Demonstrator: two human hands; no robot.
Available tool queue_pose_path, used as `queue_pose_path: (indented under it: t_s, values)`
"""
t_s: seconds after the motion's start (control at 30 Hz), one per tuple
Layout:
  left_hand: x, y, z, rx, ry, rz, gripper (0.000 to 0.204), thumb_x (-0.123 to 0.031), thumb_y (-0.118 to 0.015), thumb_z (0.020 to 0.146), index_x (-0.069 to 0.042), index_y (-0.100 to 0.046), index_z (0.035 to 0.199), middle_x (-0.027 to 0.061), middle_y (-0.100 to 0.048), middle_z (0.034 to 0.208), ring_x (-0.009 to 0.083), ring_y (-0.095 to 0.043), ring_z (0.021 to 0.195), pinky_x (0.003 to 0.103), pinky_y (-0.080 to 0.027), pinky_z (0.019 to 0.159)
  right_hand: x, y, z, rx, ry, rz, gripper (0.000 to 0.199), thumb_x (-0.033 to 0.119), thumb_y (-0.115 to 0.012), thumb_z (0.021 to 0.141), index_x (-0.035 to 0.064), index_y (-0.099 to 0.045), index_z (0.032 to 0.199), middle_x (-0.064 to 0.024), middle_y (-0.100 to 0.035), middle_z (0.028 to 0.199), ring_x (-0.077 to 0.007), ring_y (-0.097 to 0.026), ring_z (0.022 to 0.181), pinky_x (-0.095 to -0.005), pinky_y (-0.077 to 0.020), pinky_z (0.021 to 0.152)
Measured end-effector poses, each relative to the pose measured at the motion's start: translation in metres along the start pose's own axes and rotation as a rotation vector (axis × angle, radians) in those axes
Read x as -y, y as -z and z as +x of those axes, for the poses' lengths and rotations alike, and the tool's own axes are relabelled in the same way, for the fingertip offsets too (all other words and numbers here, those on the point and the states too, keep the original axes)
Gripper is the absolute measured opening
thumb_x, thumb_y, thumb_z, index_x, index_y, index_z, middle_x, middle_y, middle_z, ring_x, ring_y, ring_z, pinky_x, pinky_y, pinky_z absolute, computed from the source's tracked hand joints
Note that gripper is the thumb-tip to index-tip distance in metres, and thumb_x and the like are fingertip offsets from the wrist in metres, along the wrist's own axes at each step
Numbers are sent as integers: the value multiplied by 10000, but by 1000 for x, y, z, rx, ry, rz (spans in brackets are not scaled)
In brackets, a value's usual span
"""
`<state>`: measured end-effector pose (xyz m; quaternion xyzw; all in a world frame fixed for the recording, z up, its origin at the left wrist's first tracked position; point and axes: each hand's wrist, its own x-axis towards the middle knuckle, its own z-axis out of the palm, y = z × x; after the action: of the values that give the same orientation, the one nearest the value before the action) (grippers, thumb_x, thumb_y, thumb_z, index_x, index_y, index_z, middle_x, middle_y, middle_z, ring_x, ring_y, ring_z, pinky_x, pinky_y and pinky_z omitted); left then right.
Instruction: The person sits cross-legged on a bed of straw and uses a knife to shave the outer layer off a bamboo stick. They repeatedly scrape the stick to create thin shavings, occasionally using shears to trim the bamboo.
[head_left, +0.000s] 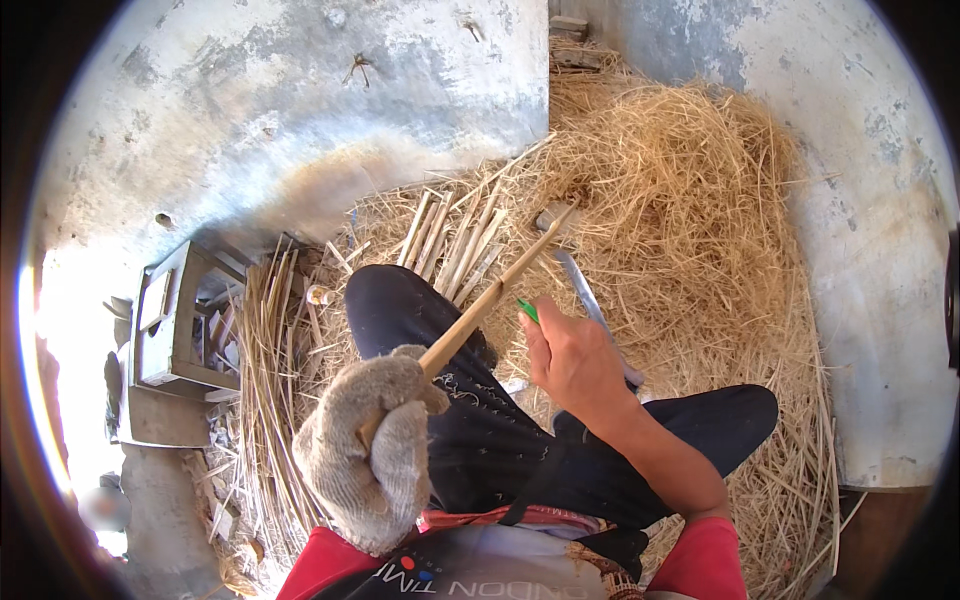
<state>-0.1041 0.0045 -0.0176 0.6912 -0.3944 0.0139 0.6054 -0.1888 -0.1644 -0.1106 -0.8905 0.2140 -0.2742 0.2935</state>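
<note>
My left hand (370,445), in a thick grey knitted glove, is closed around the near end of a bamboo strip (470,325). The strip slants up and away to the right, over my dark trouser leg, and has a dark mark partway along it. Beside that mark, my right hand (575,355) is bare and closed on a small green object (527,310). Only its tip shows past the fingers, so its kind is hidden. Beyond the right hand, a long-bladed knife (584,285) with a dark handle lies on the shavings.
A big heap of straw-like shavings (680,160) fills the far right. Split bamboo pieces (440,235) lie beyond my knee. A bundle of long thin strips (268,390) runs along the left, next to a wooden cabinet (165,315). Worn walls (250,100) stand around the space.
</note>
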Motion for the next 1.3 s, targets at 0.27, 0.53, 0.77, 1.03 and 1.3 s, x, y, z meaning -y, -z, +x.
queue_pose_path:
  t_s: [0.27, 0.53, 0.77, 1.03, 1.3]
  values:
    - [-2, 7, 1, 33, 53, 24, 320, -247, -574, 1007, 62, -570, 1091, 210, -687, 893, 231, -669, 737, 368, -548, 728, -1, -8, 1, 3, -89, -124, 154, 164, -599, 974, 26, -547, 928, -183, -522, 537, -390, -578, 498, -476, -413, 460]
    - [0, 9, 0, 24, 66, -35, 210, -158, -584, 1000, 43, -596, 1060, 185, -704, 892, 237, -707, 811, 399, -548, 851, 21, -3, -10, -16, 76, 50, 168, 180, -562, 995, 15, -552, 964, -203, -551, 549, -406, -592, 509, -487, -450, 468]
    - [2, 11, 1, -54, 67, -67, 220, -130, -667, 911, 28, -647, 1062, 181, -708, 927, 235, -710, 783, 360, -582, 749, 9, -10, 6, 40, -11, -47, 218, 214, -546, 1008, 0, -545, 969, -204, -571, 561, -393, -615, 535, -486, -460, 477]
    - [2, 15, 2, -29, 17, -18, 227, -137, -669, 845, 11, -663, 1018, 169, -710, 921, 246, -709, 771, 367, -584, 726, -32, -22, 20, 109, -187, -90, 233, 215, -537, 1000, -12, -576, 1037, -211, -609, 610, -390, -646, 584, -492, -497, 512]
    - [5, 11, 6, -1, -2, -15, 238, -143, -672, 779, -7, -678, 973, 156, -713, 915, 258, -709, 759, 373, -587, 702, -83, -41, 27, 173, -355, -188, 294, 200, -523, 1000, -65, -553, 1124, -229, -622, 619, -404, -658, 602, -496, -516, 532]
